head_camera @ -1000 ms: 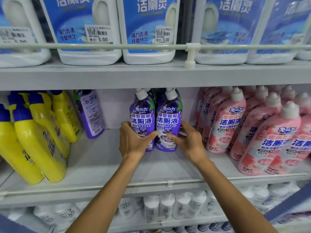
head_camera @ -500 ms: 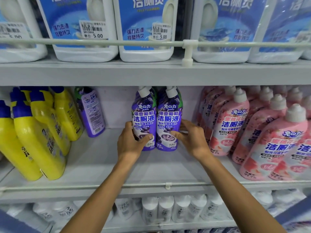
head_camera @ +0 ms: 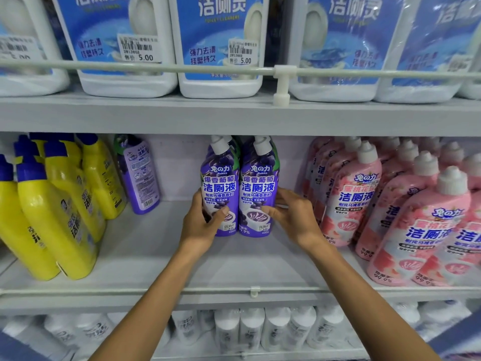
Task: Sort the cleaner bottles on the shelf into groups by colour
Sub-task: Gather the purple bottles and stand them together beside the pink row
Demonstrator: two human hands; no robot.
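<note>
Nearest, beneath the middle shelf [head_camera: 234,264], a row of white bottles [head_camera: 250,329] stands on the level below, blurred and partly hidden by the two bare forearms that reach up over them. A thin rail [head_camera: 182,290] runs along the front edge of the middle shelf, and both forearms cross above it. At the centre of the middle shelf, set back from its front edge, two purple bottles stand upright, side by side and touching. The left hand [head_camera: 200,225] is wrapped round the lower body of the left purple bottle [head_camera: 220,183], its thumb lying across the front label. The right hand [head_camera: 294,217] is curled round the lower side of the right purple bottle [head_camera: 257,183], thumb on the front and fingers reaching behind. Bare shelf lies on either side of this pair. At the left end of the middle shelf the yellow bottles [head_camera: 52,217] with blue caps are grouped. At its right end the pink bottles [head_camera: 426,230] with white caps crowd in rows. Towards the back of the middle shelf, just beside the yellow group, a lone purple bottle [head_camera: 140,175] stands with its back label facing out. Above the middle shelf, the upper shelf [head_camera: 156,115] carries big white jugs [head_camera: 218,82] with blue labels behind a rail of their own.
</note>
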